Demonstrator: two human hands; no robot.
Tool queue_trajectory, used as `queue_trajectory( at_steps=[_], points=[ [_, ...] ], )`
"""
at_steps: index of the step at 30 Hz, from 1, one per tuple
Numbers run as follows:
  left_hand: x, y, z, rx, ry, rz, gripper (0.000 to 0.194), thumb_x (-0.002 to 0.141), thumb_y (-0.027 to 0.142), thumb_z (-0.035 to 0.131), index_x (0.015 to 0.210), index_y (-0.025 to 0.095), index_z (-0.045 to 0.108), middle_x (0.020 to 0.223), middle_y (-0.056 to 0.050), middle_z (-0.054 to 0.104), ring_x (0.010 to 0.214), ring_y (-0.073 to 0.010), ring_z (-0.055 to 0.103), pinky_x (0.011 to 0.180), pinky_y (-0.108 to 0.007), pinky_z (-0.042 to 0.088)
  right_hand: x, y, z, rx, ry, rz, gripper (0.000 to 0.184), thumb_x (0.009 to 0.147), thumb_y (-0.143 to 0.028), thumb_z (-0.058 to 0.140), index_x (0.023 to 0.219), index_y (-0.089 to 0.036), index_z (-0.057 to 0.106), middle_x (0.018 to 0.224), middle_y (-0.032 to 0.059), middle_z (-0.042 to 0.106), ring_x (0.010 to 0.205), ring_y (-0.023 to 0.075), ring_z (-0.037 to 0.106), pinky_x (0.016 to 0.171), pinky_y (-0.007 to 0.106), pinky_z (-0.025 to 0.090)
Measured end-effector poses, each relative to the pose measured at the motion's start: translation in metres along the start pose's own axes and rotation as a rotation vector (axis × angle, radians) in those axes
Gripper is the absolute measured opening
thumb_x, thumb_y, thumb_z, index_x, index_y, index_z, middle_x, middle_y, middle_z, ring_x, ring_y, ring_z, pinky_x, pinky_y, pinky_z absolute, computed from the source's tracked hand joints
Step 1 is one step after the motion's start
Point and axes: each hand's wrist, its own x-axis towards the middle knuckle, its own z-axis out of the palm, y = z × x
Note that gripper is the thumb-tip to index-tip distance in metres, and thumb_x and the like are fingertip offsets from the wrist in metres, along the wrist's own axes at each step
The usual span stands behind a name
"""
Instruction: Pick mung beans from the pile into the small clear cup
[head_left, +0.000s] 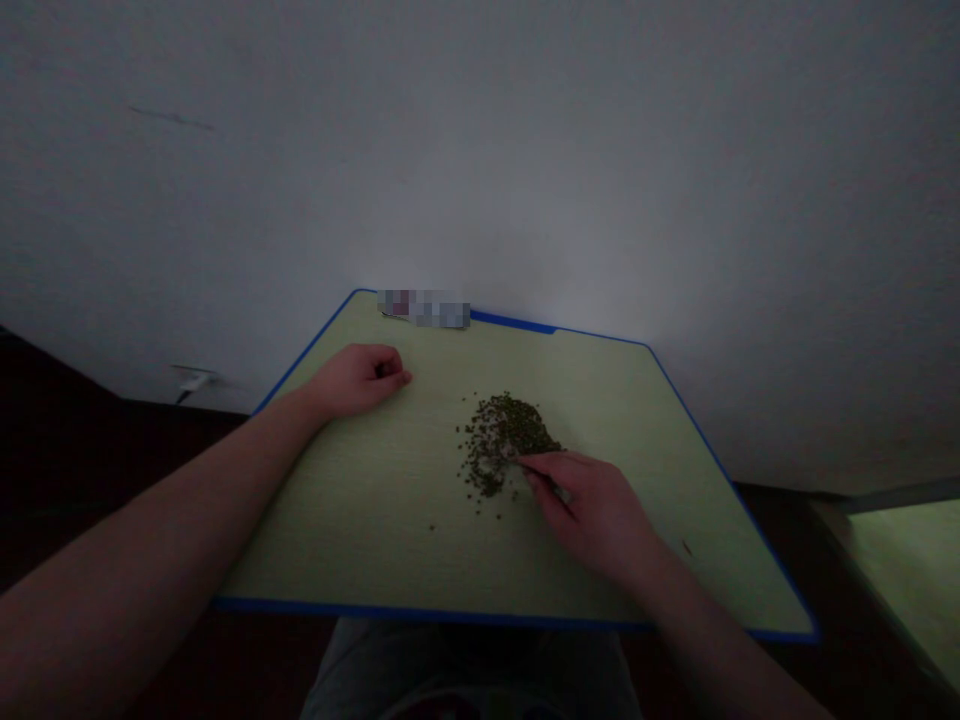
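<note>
A loose pile of small green beans (521,420), which look like mung beans, lies on the pale, blue-edged table (360,530). My right hand (589,500) is closed in a pinch at the pile's near right edge. Between its fingers is a thin, spoon-like utensil (556,488), its far end among the beans and hard to make out in the dim light. Farther left, my left hand (364,380) rests on the tabletop, its fingers curled in with nothing visible in them. It is apart from the beans.
A blurred-out flat item (425,308) lies at the table's back left edge, by the pale wall (480,150). A few stray beans are scattered around the pile, and a small reddish sliver (688,547) lies at the right. A plug (195,381) sits in the wall at left.
</note>
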Motion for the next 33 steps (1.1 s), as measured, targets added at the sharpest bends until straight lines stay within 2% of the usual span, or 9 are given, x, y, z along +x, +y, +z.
queue_trajectory(
  at_steps=[5,11,16,21,29,33],
  points=[
    [0.000,0.002,-0.001,-0.011,-0.007,-0.007,0.031,0.078,0.046,0.053,0.069,0.017,0.057,0.060,0.000,0.054,0.057,-0.0126,0.047,0.057,-0.027,0.034,-0.018,0.008,-0.008,-0.054,0.079,0.086,0.026,0.092,-0.020,0.048,0.106,-0.017,0.070,0.098,0.0071,0.075,0.085,0.0194,0.071,0.080,0.033,0.056],
    [0.000,0.003,-0.002,0.001,-0.005,-0.001,0.030,0.077,0.046,0.052,0.069,0.017,0.057,0.060,0.000,0.054,0.057,-0.0123,0.048,0.057,-0.026,0.035,-0.033,0.009,-0.001,-0.103,0.021,0.087,0.028,0.092,-0.019,0.045,0.105,-0.015,0.069,0.098,0.0087,0.075,0.086,0.0209,0.070,0.081,0.035,0.057],
    [0.000,0.006,-0.003,0.008,-0.021,-0.014,0.031,0.078,0.046,0.051,0.068,0.017,0.056,0.060,0.001,0.054,0.056,-0.0122,0.048,0.057,-0.026,0.035,-0.033,0.004,-0.003,-0.060,-0.003,0.052,0.028,0.092,-0.018,0.044,0.104,-0.016,0.070,0.093,0.0064,0.075,0.082,0.0188,0.070,0.077,0.032,0.057],
    [0.001,0.004,-0.002,0.025,-0.018,-0.006,0.029,0.078,0.045,0.052,0.069,0.017,0.056,0.061,0.000,0.055,0.057,-0.0122,0.049,0.057,-0.026,0.035,-0.026,0.009,-0.006,-0.059,0.041,0.059,0.027,0.092,-0.019,0.046,0.106,-0.016,0.069,0.100,0.0080,0.075,0.089,0.0197,0.070,0.083,0.033,0.055],
    [0.002,0.001,-0.001,0.008,-0.033,-0.005,0.030,0.077,0.046,0.052,0.067,0.018,0.054,0.058,0.001,0.051,0.056,-0.0119,0.046,0.056,-0.026,0.033,-0.021,0.011,-0.007,0.051,-0.091,0.017,0.027,0.090,-0.017,0.047,0.105,-0.019,0.069,0.097,0.0052,0.074,0.087,0.0176,0.068,0.079,0.030,0.053],
    [0.003,0.000,-0.001,-0.020,-0.012,0.019,0.030,0.076,0.046,0.053,0.067,0.018,0.056,0.058,0.001,0.053,0.056,-0.0124,0.047,0.055,-0.026,0.033,-0.008,0.017,-0.015,0.045,-0.193,-0.011,0.026,0.087,-0.015,0.049,0.101,-0.020,0.070,0.089,0.0033,0.073,0.077,0.0162,0.067,0.070,0.028,0.050]
  ],
)
